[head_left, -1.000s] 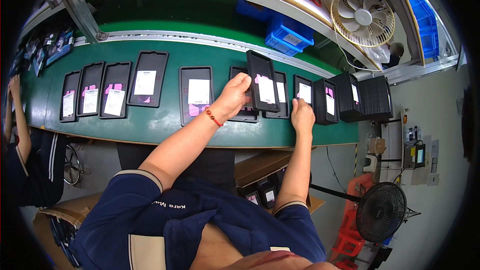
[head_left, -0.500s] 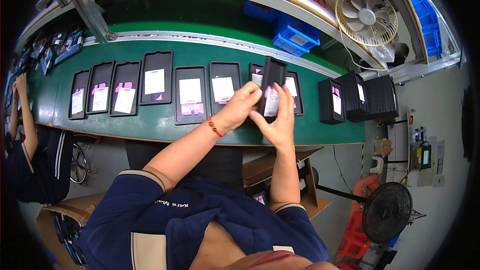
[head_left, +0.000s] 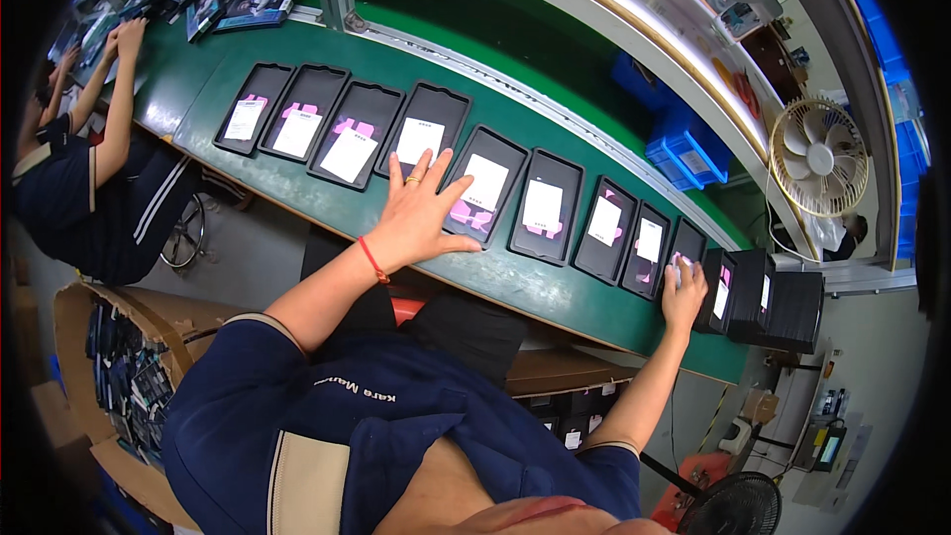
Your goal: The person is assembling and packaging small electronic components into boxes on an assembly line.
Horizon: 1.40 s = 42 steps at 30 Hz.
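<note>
A moment ago both your hands held one black tray up; now it is down in the row on the green surface [head_left: 555,289]. Your left hand [head_left: 421,213] lies flat, fingers spread, on a tray [head_left: 485,188] with white and pink labels; your right hand [head_left: 684,292], at three o'clock, presses another tray [head_left: 686,243], holding nothing
</note>
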Each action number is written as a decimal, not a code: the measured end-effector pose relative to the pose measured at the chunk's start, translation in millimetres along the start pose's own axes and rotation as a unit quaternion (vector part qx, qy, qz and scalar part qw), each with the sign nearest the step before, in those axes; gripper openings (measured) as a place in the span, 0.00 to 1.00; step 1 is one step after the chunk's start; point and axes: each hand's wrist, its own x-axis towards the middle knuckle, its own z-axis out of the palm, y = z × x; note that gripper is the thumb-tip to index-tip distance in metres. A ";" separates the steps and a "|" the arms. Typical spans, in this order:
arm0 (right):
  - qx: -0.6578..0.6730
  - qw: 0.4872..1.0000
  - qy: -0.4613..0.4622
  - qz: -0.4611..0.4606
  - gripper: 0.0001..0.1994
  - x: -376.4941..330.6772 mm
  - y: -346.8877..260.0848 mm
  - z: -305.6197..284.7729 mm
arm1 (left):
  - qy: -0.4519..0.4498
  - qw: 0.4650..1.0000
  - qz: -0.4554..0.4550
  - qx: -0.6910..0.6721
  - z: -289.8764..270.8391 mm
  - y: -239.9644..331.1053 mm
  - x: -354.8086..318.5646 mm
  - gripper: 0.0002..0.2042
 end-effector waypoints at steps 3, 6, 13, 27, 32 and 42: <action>0.095 0.995 -0.015 -0.004 0.17 0.9 -15.1 13.1 | 0.017 0.998 0.044 0.034 -14.0 -22.6 -5.7 0.33; 0.110 0.994 -0.016 -0.008 0.18 -1.3 -27.3 20.9 | -0.008 0.998 0.064 0.016 -18.3 -41.6 -5.9 0.34; 0.146 0.988 0.046 -0.008 0.21 -16.8 -39.1 24.7 | 0.221 0.971 -0.052 0.069 -39.3 -84.4 -17.1 0.33; 0.171 0.973 0.148 0.055 0.23 -16.9 -42.4 31.0 | 0.208 0.919 -0.328 0.070 -54.1 -169.5 -10.8 0.34; 0.206 0.949 0.202 0.127 0.23 -22.3 -41.4 30.5 | 0.241 0.913 -0.324 0.053 -51.4 -171.0 -20.0 0.35; 0.112 0.921 0.336 0.161 0.20 -46.9 -74.9 26.3 | 0.298 0.892 -0.340 0.002 -52.9 -181.4 -19.3 0.32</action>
